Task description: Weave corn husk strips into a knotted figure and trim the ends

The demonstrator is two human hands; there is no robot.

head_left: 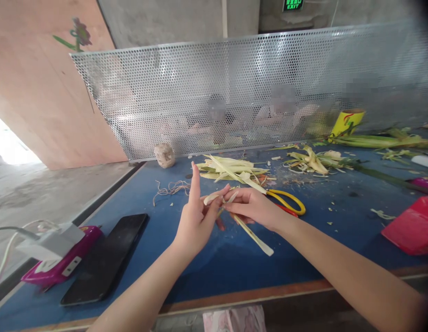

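Note:
My left hand (pixel 196 216) and my right hand (pixel 253 207) meet above the blue table (pixel 214 263), both pinching a pale leaf strip (pixel 255 238). The strip bends between the fingertips and its free end hangs down towards me. My left index finger points straight up while the thumb and other fingers press the strip. My right hand's fingers are closed round the strip from the right. Just behind my right hand lie yellow-handled scissors (pixel 286 201).
A pile of pale leaf strips (pixel 231 168) lies behind the hands, more green leaves (pixel 314 161) at the right. A black phone (pixel 106 256) and a pink charger block (pixel 58 265) sit at the left, a red box (pixel 413 226) at the right. A perforated metal screen (pixel 252 87) closes the table's back; people sit behind it.

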